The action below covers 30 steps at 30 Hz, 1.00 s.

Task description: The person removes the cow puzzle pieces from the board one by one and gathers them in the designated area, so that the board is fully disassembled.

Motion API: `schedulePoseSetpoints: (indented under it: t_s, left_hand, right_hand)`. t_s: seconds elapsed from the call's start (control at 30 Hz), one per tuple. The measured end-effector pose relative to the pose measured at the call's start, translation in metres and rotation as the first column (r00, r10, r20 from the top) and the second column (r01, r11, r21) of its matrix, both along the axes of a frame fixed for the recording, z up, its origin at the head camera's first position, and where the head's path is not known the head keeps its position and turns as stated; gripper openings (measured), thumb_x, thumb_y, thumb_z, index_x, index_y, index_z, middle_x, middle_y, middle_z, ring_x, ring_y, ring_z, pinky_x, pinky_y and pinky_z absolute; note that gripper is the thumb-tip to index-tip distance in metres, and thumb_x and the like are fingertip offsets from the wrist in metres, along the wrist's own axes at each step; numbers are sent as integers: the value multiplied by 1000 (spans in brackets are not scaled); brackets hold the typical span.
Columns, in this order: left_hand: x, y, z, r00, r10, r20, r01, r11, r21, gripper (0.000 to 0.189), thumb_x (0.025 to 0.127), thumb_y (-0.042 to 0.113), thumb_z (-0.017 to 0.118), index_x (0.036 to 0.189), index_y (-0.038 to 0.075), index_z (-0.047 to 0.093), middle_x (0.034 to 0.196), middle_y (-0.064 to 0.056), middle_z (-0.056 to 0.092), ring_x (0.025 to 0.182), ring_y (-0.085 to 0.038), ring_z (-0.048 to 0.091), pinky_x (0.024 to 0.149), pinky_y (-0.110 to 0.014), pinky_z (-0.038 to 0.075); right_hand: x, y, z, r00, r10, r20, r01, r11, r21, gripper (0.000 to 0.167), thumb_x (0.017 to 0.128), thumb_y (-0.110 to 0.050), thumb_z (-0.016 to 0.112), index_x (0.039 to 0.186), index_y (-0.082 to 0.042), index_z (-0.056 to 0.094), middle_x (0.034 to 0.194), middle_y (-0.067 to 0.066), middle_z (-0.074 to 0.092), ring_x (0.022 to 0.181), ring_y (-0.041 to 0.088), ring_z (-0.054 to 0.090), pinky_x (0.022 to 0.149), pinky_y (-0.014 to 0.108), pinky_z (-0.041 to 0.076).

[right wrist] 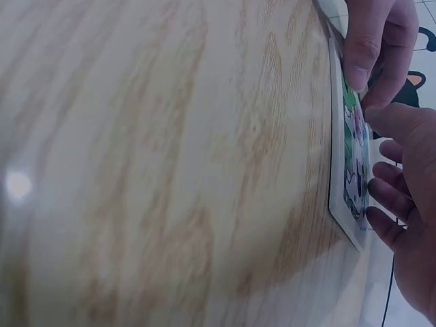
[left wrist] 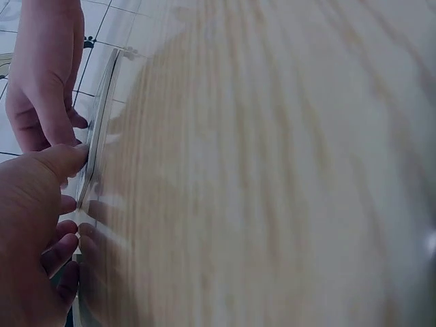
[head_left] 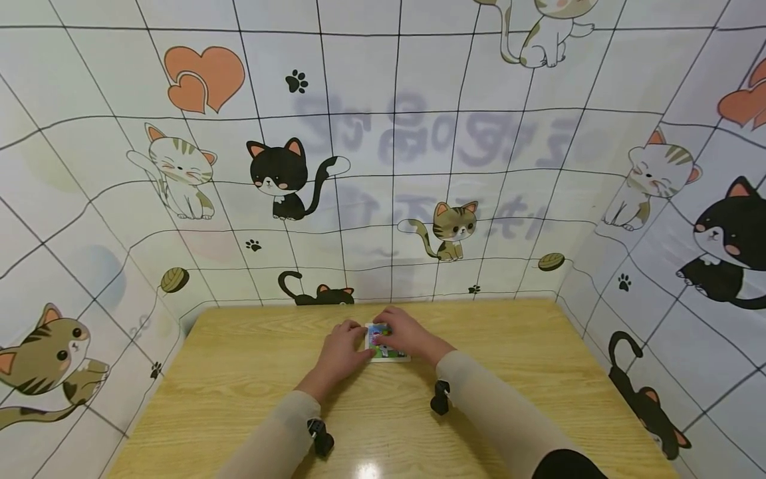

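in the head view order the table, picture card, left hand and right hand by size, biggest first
1. Table
2. Left hand and right hand, too alike to rank
3. Picture card, partly hidden by the fingers

Before us, near the far edge of a pale yellow wooden table [head_left: 251, 379], lies a multicoloured, white-bordered rectangular panel [head_left: 390, 354]. Our bare left hand [head_left: 341, 352] is at its left, our bare right hand [head_left: 409, 334] over its far right; white cat-printed sheeting [head_left: 365, 236] stands behind and either side.
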<state>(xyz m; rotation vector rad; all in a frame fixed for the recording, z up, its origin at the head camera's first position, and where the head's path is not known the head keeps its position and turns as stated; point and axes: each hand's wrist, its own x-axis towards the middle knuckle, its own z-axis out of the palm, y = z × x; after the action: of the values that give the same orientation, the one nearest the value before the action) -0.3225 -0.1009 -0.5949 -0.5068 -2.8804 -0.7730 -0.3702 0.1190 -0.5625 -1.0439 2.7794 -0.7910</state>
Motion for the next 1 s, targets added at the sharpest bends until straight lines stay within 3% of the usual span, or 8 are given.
schedulePoseSetpoints:
  t_s: [0.17,0.7,1.0]
  left_hand:
    - [-1,1,2,1000,0,7,0,1000,-2,54,97,42,86,139,8,75,140,-12,64,128,-37,58,102,-64,50]
    - [-1,0,9,1000,0,9,0,999,-34,52,95,42,88,134,9,77,138,-13,64,127,-39,59,104,-64,51]
    - [-4,0,7,999,14,33,-12,998,-63,54,96,46,87,136,11,76,140,-11,63,128,-38,57,106,-63,49]
  right_hand:
    - [-3,-6,3,1000,27,-11,-26,999,37,36,105,-18,78,138,-4,73,129,10,65,119,28,63,107,49,52]
    - [-10,-12,11,993,49,103,-56,996,69,34,102,-11,80,135,-6,73,127,16,59,113,28,59,104,51,52]
    - [-15,-13,14,983,57,172,-69,996,61,33,103,-10,80,135,-4,73,124,15,60,110,27,62,101,48,53]
